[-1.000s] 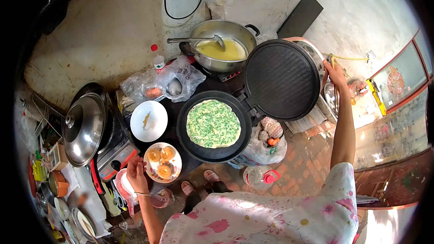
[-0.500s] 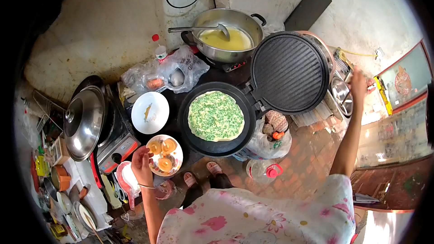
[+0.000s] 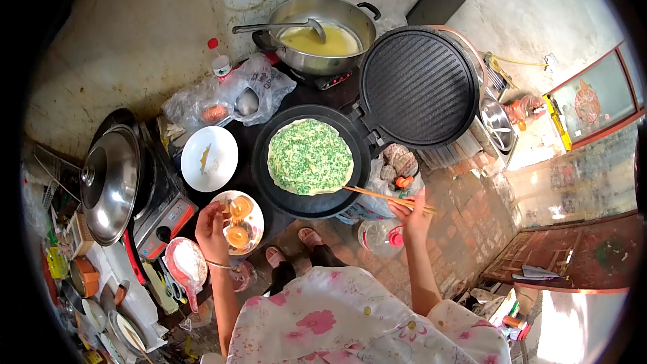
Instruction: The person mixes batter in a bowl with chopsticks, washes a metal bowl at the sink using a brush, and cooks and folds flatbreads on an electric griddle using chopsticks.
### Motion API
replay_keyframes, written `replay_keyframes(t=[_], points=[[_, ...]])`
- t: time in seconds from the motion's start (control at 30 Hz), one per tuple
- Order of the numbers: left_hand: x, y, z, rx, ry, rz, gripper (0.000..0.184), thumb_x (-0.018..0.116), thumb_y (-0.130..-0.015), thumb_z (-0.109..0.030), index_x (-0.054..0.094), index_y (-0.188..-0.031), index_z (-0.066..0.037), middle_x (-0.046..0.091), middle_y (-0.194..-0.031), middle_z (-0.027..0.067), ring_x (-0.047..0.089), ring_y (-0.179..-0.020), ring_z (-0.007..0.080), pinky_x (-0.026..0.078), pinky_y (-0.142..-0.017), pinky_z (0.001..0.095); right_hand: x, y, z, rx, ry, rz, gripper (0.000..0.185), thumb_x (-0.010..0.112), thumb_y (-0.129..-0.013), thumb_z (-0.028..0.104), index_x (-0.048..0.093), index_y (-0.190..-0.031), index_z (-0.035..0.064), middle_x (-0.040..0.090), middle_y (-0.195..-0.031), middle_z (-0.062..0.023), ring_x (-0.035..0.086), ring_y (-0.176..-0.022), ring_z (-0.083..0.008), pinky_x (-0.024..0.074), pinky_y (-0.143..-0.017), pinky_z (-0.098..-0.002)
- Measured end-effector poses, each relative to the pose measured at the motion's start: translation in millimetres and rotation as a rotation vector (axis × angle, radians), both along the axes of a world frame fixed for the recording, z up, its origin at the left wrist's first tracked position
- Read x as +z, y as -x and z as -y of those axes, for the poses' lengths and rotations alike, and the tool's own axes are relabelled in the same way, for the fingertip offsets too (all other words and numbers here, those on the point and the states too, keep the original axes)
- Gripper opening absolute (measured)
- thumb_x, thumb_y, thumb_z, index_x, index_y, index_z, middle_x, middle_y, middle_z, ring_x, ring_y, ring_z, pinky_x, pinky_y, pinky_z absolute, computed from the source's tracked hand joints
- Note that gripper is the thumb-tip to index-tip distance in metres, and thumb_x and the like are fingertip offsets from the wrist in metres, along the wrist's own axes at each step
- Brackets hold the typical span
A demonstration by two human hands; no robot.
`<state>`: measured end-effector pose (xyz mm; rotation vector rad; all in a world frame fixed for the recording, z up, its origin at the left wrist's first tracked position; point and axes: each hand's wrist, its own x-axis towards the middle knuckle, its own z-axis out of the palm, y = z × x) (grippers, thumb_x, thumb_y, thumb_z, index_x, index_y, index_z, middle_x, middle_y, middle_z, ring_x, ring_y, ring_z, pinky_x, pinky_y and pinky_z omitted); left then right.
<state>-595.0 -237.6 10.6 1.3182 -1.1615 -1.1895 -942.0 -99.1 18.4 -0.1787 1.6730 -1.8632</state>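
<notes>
My right hand [image 3: 414, 216] grips a pair of chopsticks [image 3: 381, 195]; their tips reach the lower right edge of a flat round pancake [image 3: 310, 156] flecked with green. The pancake lies in the open black electric griddle [image 3: 269, 197], whose ridged lid [image 3: 418, 87] is tilted back to the right. My left hand [image 3: 213, 232] is at the left rim of a patterned plate [image 3: 244, 248]. Its fingers are pinched together, and what they hold is hard to make out. Rounded orange-tan pieces [image 3: 237, 236] that look like eggshell halves lie on the plate.
A steel pot [image 3: 323, 64] with yellow liquid and a ladle [image 3: 283, 25] stands behind the griddle. Left are a white bowl [image 3: 209, 141], a lidded wok [image 3: 111, 185] and a pink scoop of white powder [image 3: 187, 261]. A plastic bottle [image 3: 379, 237] and bag are below right.
My right hand has come back from the far right by the steel basin, now with chopsticks over the griddle's edge. My left hand has moved slightly up along the plate. The view has shifted a little.
</notes>
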Motion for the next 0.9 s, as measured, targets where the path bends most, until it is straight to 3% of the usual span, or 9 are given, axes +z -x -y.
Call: replay_keyframes(t=[0.17, 0.33, 0.4, 0.5, 0.63, 0.7, 0.77, 0.9], points=[[-10, -9, -4, -0.007, -0.005, -0.027, 0.016, 0.045, -0.083, -0.004, 0.052, -0.097, 0.001, 0.057, -0.086, 0.0051, 0.056, -0.073, 0.0115, 0.043, -0.061, 0.0204, -31, -19, 14, -0.052, 0.036, -0.082, 0.042, 0.040, -0.088, 0.036, 0.044, -0.081, -0.0057, 0.057, -0.072, -0.0193, 0.061, -0.062, -0.0265, 0.0527, -0.057, -0.0303], [-10, -26, -12, 0.080, -0.025, -0.009, 0.017, 0.045, -0.083, -0.005, 0.052, -0.098, 0.001, 0.058, -0.087, 0.0064, 0.056, -0.072, 0.0119, 0.044, -0.061, 0.0210, -56, -20, 21, -0.109, 0.155, 0.204, 0.038, 0.046, -0.086, 0.034, 0.044, -0.081, -0.0030, 0.056, -0.079, -0.0196, 0.061, -0.070, -0.0285, 0.0530, -0.061, -0.0332], [-18, -37, -13, 0.103, -0.020, -0.031, 0.017, 0.045, -0.083, -0.005, 0.052, -0.098, 0.001, 0.058, -0.087, 0.0063, 0.056, -0.071, 0.0116, 0.044, -0.061, 0.0208, -61, -15, 27, -0.107, 0.159, 0.166, 0.036, 0.047, -0.085, 0.034, 0.045, -0.081, -0.0026, 0.056, -0.080, -0.0194, 0.061, -0.069, -0.0283, 0.0534, -0.061, -0.0336], [-27, -49, -17, 0.146, -0.034, -0.054, 0.017, 0.045, -0.083, -0.005, 0.053, -0.097, 0.001, 0.058, -0.087, 0.0062, 0.056, -0.071, 0.0111, 0.044, -0.061, 0.0205, -26, -32, 61, -0.124, 0.244, 0.139, 0.033, 0.051, -0.084, 0.030, 0.047, -0.078, -0.0024, 0.056, -0.078, -0.0177, 0.061, -0.067, -0.0268, 0.0545, -0.060, -0.0338], [-37, -56, -19, 0.158, -0.042, -0.087, 0.017, 0.045, -0.083, -0.005, 0.053, -0.097, 0.001, 0.057, -0.086, 0.0064, 0.055, -0.070, 0.0105, 0.045, -0.061, 0.0203, -13, -56, 140, 0.094, 0.251, -0.023, 0.033, 0.051, -0.084, 0.025, 0.051, -0.076, -0.0068, 0.057, -0.070, -0.0160, 0.061, -0.064, -0.0268, 0.0542, -0.059, -0.0327], [-31, -54, -22, 0.153, -0.024, -0.080, 0.016, 0.045, -0.083, -0.005, 0.053, -0.097, 0.001, 0.057, -0.086, 0.0064, 0.055, -0.070, 0.0106, 0.045, -0.061, 0.0204, -18, -58, 160, 0.253, 0.242, 0.038, 0.032, 0.051, -0.085, 0.023, 0.051, -0.078, -0.0086, 0.058, -0.071, -0.0168, 0.062, -0.066, -0.0277, 0.0541, -0.059, -0.0325], [-26, -53, -19, 0.155, 0.003, -0.084, 0.016, 0.045, -0.083, -0.005, 0.053, -0.096, 0.002, 0.057, -0.087, 0.0064, 0.055, -0.069, 0.0107, 0.046, -0.061, 0.0206, -4, -53, 150, 0.331, 0.236, 0.076, 0.030, 0.051, -0.085, 0.022, 0.051, -0.082, -0.0086, 0.057, -0.076, -0.0176, 0.061, -0.073, -0.0285, 0.0533, -0.066, -0.0354], [-33, -62, -31, 0.194, -0.035, -0.089, 0.016, 0.045, -0.084, -0.006, 0.053, -0.096, 0.001, 0.057, -0.086, 0.0055, 0.056, -0.070, 0.0105, 0.045, -0.060, 0.0200, -11, -22, 87, 0.190, 0.253, 0.250, 0.027, 0.050, -0.085, 0.021, 0.052, -0.081, -0.0053, 0.058, -0.082, -0.0158, 0.059, -0.081, -0.0289, 0.0502, -0.077, -0.0372]])
